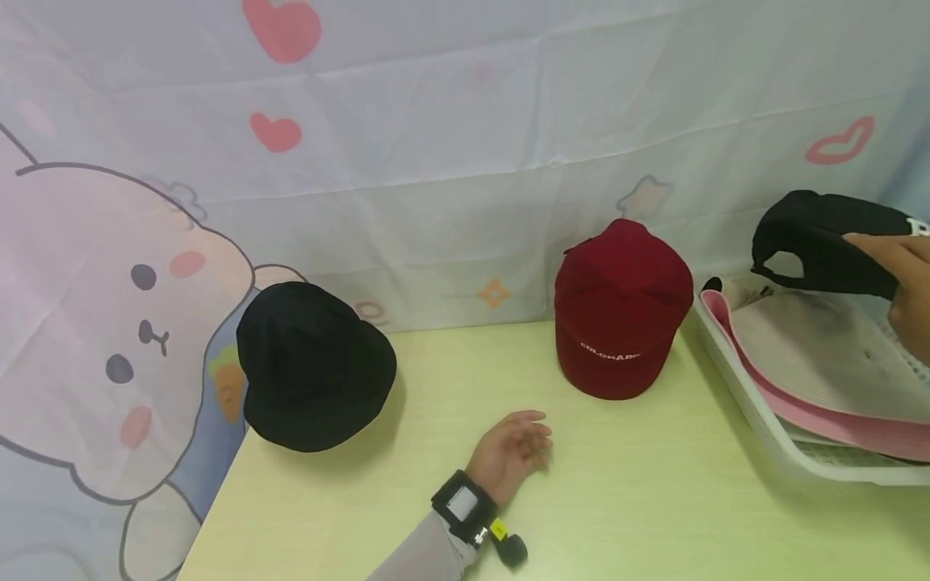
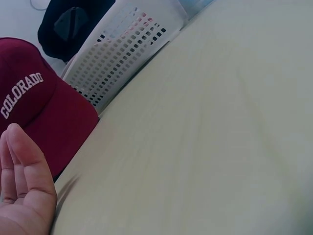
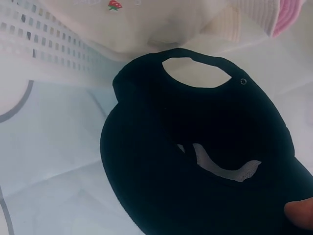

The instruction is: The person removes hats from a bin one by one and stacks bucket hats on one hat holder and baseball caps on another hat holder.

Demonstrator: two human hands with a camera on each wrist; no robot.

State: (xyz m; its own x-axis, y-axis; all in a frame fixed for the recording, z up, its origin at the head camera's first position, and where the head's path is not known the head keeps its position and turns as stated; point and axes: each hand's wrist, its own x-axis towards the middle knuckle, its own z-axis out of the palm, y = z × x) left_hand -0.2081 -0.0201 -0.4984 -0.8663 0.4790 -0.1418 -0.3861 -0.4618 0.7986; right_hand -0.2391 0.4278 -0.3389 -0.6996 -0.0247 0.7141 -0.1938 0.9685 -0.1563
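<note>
Holding the black cap up over the white basket: our right hand pinches its edge. Left hand lies relaxed, fingers loose, on the surface near the red cap.

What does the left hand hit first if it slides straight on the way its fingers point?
Probably the red cap. The left hand lies open on the table, fingers pointing right and slightly away. In the left wrist view the cap sits just past the fingertips, though depth is unclear.
</note>
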